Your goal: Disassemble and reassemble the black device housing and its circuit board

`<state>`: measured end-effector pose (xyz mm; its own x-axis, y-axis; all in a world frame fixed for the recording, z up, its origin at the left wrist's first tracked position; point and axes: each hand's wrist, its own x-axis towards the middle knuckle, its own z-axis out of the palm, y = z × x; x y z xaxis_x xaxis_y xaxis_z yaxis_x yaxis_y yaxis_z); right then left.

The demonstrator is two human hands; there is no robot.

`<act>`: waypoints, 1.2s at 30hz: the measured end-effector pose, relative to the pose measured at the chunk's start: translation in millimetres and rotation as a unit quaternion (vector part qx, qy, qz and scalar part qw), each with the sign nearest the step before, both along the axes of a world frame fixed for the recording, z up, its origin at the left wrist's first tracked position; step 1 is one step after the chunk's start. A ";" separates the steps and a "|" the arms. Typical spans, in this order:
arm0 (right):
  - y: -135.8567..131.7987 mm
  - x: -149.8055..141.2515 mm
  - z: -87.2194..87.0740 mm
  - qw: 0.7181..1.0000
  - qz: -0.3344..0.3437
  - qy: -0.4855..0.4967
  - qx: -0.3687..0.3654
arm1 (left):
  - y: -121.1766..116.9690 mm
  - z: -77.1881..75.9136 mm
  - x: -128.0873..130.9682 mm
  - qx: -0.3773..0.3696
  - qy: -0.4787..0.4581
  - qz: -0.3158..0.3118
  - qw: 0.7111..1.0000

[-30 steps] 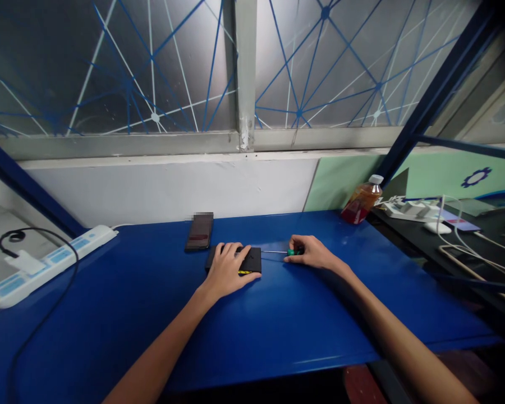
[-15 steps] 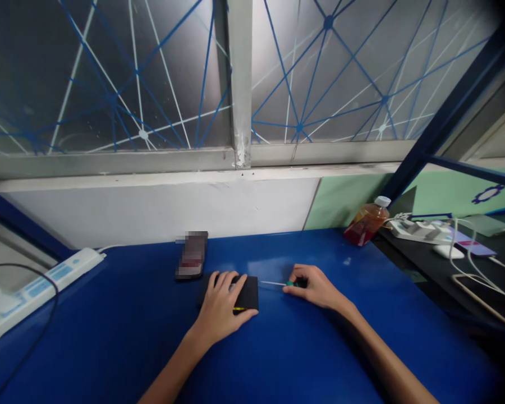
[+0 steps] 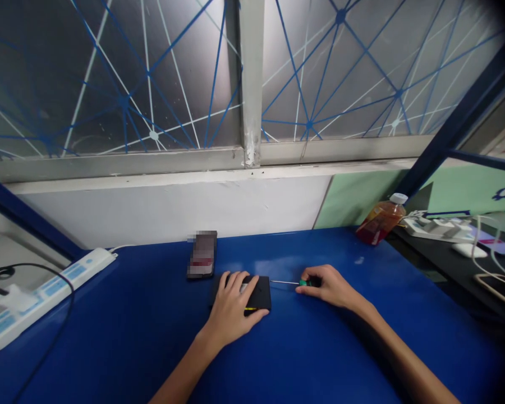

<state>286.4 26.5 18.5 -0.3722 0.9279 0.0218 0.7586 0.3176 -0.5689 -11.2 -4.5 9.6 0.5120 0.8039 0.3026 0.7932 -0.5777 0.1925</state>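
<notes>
The right hand (image 3: pixel 328 286) pinches a green-handled screwdriver (image 3: pixel 303 283) between thumb and fingers, its shaft aimed at the right edge of a flat black case (image 3: pixel 261 293); contact is unclear. The left hand (image 3: pixel 231 306) lies over the case, fingers slightly spread. Blue tabletop (image 3: pixel 286 353) stretches nearer and rightward. Beyond, a phone (image 3: pixel 203 255) lies near the far edge; a white-capped bottle (image 3: pixel 381 223), label unreadable, holds reddish liquid.
</notes>
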 end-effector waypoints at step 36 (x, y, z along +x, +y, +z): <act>-3.8 -8.4 -8.4 0.992 0.018 -0.069 0.106 | 21.5 -6.0 42.5 0.044 -0.029 -0.014 0.999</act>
<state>277.9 22.6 10.0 -0.4175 0.8941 0.1624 0.8107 0.4472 -0.3779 31.3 17.0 3.6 0.5142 0.7581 0.4012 0.7653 -0.6167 0.1845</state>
